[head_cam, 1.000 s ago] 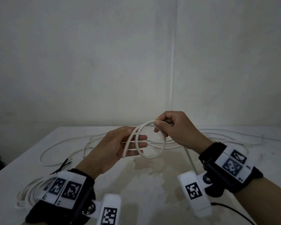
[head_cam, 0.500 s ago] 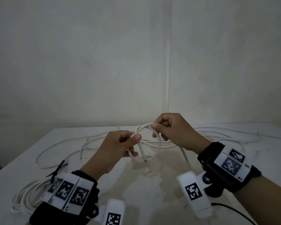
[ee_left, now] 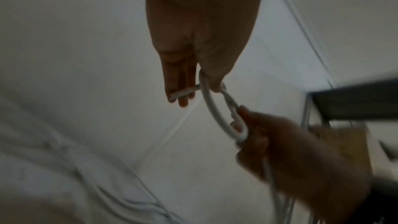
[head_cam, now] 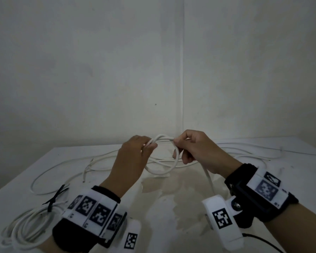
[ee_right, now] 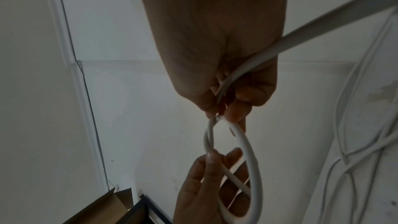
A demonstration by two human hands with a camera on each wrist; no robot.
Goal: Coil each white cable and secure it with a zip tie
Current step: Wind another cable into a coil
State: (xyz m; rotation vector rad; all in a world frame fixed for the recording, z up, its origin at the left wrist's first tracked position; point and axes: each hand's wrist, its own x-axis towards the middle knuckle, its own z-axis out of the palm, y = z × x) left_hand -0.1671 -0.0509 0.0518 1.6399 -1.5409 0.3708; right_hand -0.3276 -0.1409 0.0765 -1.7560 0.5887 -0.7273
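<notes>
The left hand (head_cam: 133,157) pinches the left side of a small loop of white cable (head_cam: 161,172) between thumb and fingers, and the right hand (head_cam: 195,148) has its curled fingers closed round the loop's right side. The loop hangs between the two hands, raised above the table (head_cam: 290,172). From the right hand the cable runs down toward the near edge of the table. In the left wrist view a short free end of the cable lies across the left fingers (ee_left: 183,91). Half a second ago the hands were slightly closer and the loop looked rounder; now it is drawn wider and flatter, with two strands side by side along its top. Both wrists are level, with the hands' backs toward the head camera.

More loose cables (head_cam: 62,167) sprawl on the table behind the hands. At the near left lies a coiled cable (head_cam: 26,227) bound by a black zip tie (head_cam: 52,200).
</notes>
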